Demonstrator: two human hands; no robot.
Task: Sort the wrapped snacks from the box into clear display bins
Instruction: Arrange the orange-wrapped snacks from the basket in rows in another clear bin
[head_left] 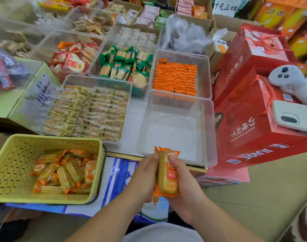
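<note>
- Two bare forearms reach in from the near edge and meet at the centre of the head view.
- The left hand (143,175) and the right hand (184,186) grip a small stack of orange-wrapped snack bars (167,173) between them, held on end.
- The left hand's fingers are curled round the left side of the stack. The right thumb presses on the front wrapper near its top, and the right fingers wrap behind.
- The stack's top ends sit just in front of the near rim of a clear display bin (175,135), whose bare floor shows through.
- Near left stands a yellow-green perforated basket (15,163) with loose orange-wrapped bars (67,172) lying jumbled inside.
- A blue-and-white printed sheet (114,172) lies under the basket and the hands.
- Just beyond the near bin, a second clear bin (204,74) holds neat rows of orange packets (175,78).
- To the left of the near bin, a clear bin (126,95) is packed with pale yellow wrapped snacks (90,112).
- Farther back, one bin holds green-wrapped snacks (126,65) and another holds red-and-white wrapped crackers (72,60).
- Red gift boxes (250,137) are stacked on the right. A white phone (294,117) and a white handheld controller (288,79) rest on top of them.
</note>
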